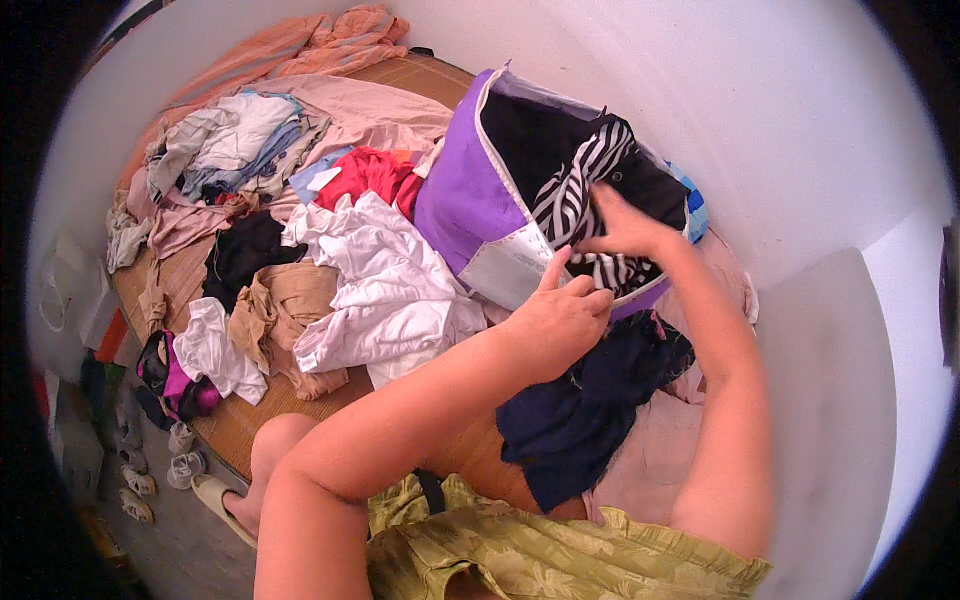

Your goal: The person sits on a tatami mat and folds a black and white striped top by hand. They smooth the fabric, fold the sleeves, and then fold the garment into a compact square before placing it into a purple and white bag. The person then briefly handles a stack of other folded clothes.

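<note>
A purple fabric storage bag (pixel 469 180) stands tilted with its top unzipped. Black clothing (pixel 517 131) and a black-and-white striped garment (pixel 570 199) lie inside it. My left hand (pixel 566 322) is at the bag's near rim, index finger extended and the other fingers curled over the edge. Inside the opening, my right hand (pixel 626 225) touches the striped garment with thumb and fingers spread; whether it pinches the cloth is not clear. A dark navy garment (pixel 577 420) lies below the bag, and a white garment (pixel 390 285) is spread to its left.
Around the woven mat (pixel 360 390) lie a red cloth (pixel 367 176), a tan garment (pixel 292 300), a black garment (pixel 247 251), a magenta-and-black garment (pixel 180 382) and a pile of folded clothes (pixel 240 135). A white wall (pixel 675 67) rises behind the bag. Shoes (pixel 184 469) stand on the floor at lower left.
</note>
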